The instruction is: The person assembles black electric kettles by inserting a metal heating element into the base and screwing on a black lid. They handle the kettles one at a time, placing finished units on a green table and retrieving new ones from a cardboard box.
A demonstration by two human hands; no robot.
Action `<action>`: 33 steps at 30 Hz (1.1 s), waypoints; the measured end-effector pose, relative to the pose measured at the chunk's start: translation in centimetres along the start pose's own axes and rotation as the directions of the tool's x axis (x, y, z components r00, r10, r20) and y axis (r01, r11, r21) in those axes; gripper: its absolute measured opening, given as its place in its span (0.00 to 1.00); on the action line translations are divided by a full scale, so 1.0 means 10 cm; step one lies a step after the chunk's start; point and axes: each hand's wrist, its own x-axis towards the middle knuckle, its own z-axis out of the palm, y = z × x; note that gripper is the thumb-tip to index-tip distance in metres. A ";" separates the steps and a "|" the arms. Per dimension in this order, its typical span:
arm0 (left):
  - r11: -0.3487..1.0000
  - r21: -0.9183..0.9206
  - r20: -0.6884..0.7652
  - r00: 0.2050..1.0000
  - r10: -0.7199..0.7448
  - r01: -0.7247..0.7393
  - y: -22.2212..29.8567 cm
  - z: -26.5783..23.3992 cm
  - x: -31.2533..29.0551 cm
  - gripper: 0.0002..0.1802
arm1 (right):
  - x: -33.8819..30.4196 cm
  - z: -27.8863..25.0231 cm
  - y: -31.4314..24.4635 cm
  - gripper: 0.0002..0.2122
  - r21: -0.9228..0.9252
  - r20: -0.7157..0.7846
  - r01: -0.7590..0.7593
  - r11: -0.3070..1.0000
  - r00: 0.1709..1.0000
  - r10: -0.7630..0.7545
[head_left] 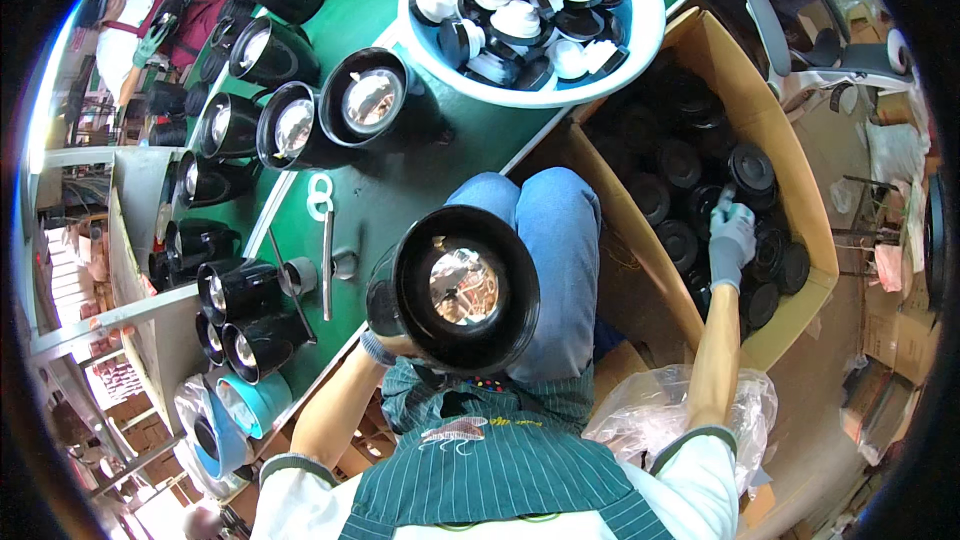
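Observation:
My left hand [379, 347], gloved with a grey cuff, is closed around the lower left side of a black vacuum jug [408, 285] above my lap. The jug's wide mouth faces up and shows a shiny silver liner inside; the jug hides most of my fingers. To the right, my right hand [733, 240] in a grey glove reaches down into a cardboard box [812, 230]. Its fingers are partly stretched out among black round plastic parts [752, 167], close to one of them. No part is plainly held there.
Several more black jugs [268, 52] stand along the green table [440, 155]. A blue basin [405, 15] of black-and-white stoppers is at the back. White rings [320, 196] and a metal rod [327, 265] lie on the table. Another person [140, 25] is at the far left; clear plastic [640, 405] lies beside me.

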 end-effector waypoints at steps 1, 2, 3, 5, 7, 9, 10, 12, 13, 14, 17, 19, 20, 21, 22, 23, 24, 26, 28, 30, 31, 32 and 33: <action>1.000 0.005 0.011 1.000 0.016 -0.016 0.00 0.02 0.03 0.53 | -0.08 -0.15 0.06 0.17 0.208 -0.135 0.084 0.975 0.989 -0.057; 0.998 0.046 0.009 0.999 0.038 -0.038 -0.03 0.05 0.02 0.52 | -0.26 -0.54 -0.14 0.16 0.573 0.036 0.000 0.820 0.999 -0.025; 0.994 0.087 0.020 0.998 0.060 -0.061 -0.02 0.05 0.06 0.50 | -0.52 -0.74 -0.28 0.14 0.931 0.006 -0.011 0.366 1.000 0.015; 0.981 0.171 0.024 0.996 0.091 -0.094 -0.06 0.06 0.04 0.47 | -1.08 -1.40 -0.45 0.18 0.973 0.215 -0.231 -0.002 0.911 -0.352; 0.960 0.200 0.116 0.978 0.175 -0.196 -0.20 -0.02 0.08 0.50 | -1.68 -1.40 -0.52 0.26 0.828 0.334 -0.510 -0.231 0.781 -0.528; 0.956 0.160 0.185 0.959 0.217 -0.247 -0.34 -0.08 0.09 0.53 | -2.16 -1.60 -0.71 0.26 0.576 0.355 -0.749 -0.327 0.589 -0.726; 0.979 0.109 0.162 0.975 0.153 -0.172 -0.19 -0.03 0.04 0.57 | -2.28 -1.78 -0.84 0.23 0.430 0.294 -0.842 -0.326 0.472 -0.831; 1.000 -0.007 0.095 0.995 0.022 -0.021 0.09 0.07 -0.13 0.64 | -2.24 -1.82 -0.94 0.23 0.527 0.349 -0.846 -0.085 0.307 -0.885; 0.993 -0.108 0.102 0.993 0.066 -0.055 0.03 0.05 -0.19 0.64 | -2.24 -1.85 -0.95 0.23 0.581 0.378 -0.813 -0.030 0.303 -0.875; 0.986 -0.158 0.111 0.991 0.076 -0.058 -0.07 0.02 -0.25 0.63 | -2.24 -1.90 -0.91 0.24 0.629 0.413 -0.777 0.037 0.293 -0.863; 0.983 -0.185 0.177 0.983 0.040 -0.006 -0.51 -0.16 -0.31 0.59 | -2.52 -2.04 -0.99 0.23 0.950 0.311 -0.230 0.210 0.654 -0.689; 0.959 -0.282 0.226 0.969 0.099 -0.032 -0.65 -0.22 -0.33 0.51 | -2.63 -2.02 -0.98 0.22 0.937 0.028 0.225 0.267 0.713 -0.700; 0.918 -0.390 0.244 0.953 0.178 -0.071 -0.65 -0.21 -0.36 0.46 | -2.68 -2.02 -0.93 0.21 0.936 0.016 0.271 0.227 0.610 -0.793; 0.865 -0.492 0.264 0.930 0.258 -0.100 -0.64 -0.21 -0.36 0.40 | -2.76 -2.03 -0.93 0.22 0.966 0.046 0.175 0.191 0.611 -0.791; 0.790 -0.613 0.297 0.931 0.213 0.014 -0.72 -0.26 -0.37 0.38 | -2.84 -2.03 -0.93 0.24 0.985 0.076 0.076 0.153 0.608 -0.790; 0.691 -0.711 0.332 0.927 0.173 0.125 -0.82 -0.34 -0.40 0.36 | -2.92 -1.99 -0.92 0.27 0.993 0.043 0.062 0.099 0.592 -0.805; 0.571 -0.787 0.373 0.917 0.139 0.234 -0.87 -0.39 -0.41 0.34 | -2.99 -1.91 -0.89 0.31 0.998 0.010 0.046 0.045 0.575 -0.818; 0.576 -0.766 0.357 0.934 0.014 0.285 -0.93 -0.37 -0.45 0.34 | -3.15 -1.71 -0.84 0.36 0.995 -0.098 0.057 -0.079 0.592 -0.800; 0.722 -0.658 0.246 0.968 -0.058 0.211 -0.84 -0.29 -0.46 0.43 | -3.26 -1.46 -0.89 0.38 0.963 -0.265 0.132 -0.236 0.635 -0.726; 0.749 -0.644 0.187 0.982 -0.040 0.153 -0.81 -0.25 -0.46 0.51 | -3.30 -1.40 -1.01 0.37 0.882 -0.471 0.328 -0.338 0.588 -0.657; 0.772 -0.623 0.203 0.979 0.002 0.128 -0.74 -0.25 -0.47 0.52 | -3.17 -1.42 -1.11 0.37 0.773 -0.626 0.486 -0.408 0.483 -0.612; 0.752 -0.649 0.261 0.962 0.084 0.111 -0.68 -0.24 -0.48 0.52 | -3.17 -1.50 -1.10 0.36 0.765 -0.625 0.518 -0.383 0.454 -0.635; 0.729 -0.678 0.317 0.934 0.167 0.100 -0.62 -0.23 -0.49 0.53 | -3.16 -1.58 -1.09 0.35 0.754 -0.622 0.551 -0.359 0.423 -0.658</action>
